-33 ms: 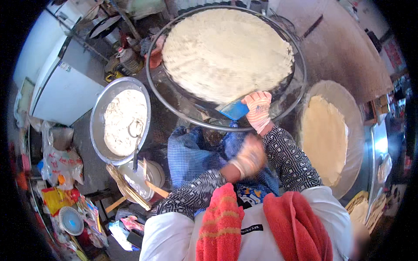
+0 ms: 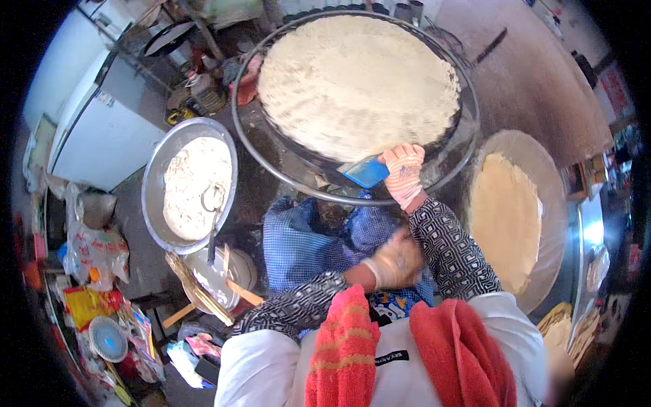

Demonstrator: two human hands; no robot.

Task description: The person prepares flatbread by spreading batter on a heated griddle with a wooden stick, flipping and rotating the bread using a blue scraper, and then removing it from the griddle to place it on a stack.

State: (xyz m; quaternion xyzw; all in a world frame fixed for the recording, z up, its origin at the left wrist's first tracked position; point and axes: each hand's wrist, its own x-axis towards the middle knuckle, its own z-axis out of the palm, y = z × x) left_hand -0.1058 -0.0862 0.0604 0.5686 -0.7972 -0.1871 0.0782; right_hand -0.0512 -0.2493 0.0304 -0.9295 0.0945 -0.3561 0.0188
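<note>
My right hand (image 2: 405, 171), in a striped glove, is closed on a blue scraper (image 2: 367, 171). The scraper's blade meets the near edge of a wide, pale round of batter (image 2: 359, 81) spread over a big round griddle (image 2: 293, 139). My left hand (image 2: 395, 263), gloved as well, is near my lap by my right forearm; motion smears its fingers, and nothing can be made out in it. A metal ring (image 2: 296, 183) surrounds the griddle.
At left stands a metal basin (image 2: 150, 197) of white batter with a ladle (image 2: 211, 230) in it. Below it are a white bucket (image 2: 247, 268) and wooden sticks (image 2: 203, 298). On the right, a round tray (image 2: 553, 203) holds flat, tan sheets (image 2: 505, 217). A white cabinet (image 2: 102, 136) stands far left.
My left hand has shifted slightly down and to the right. My right hand keeps the scraper at the batter's near edge. The whole view has moved a little.
</note>
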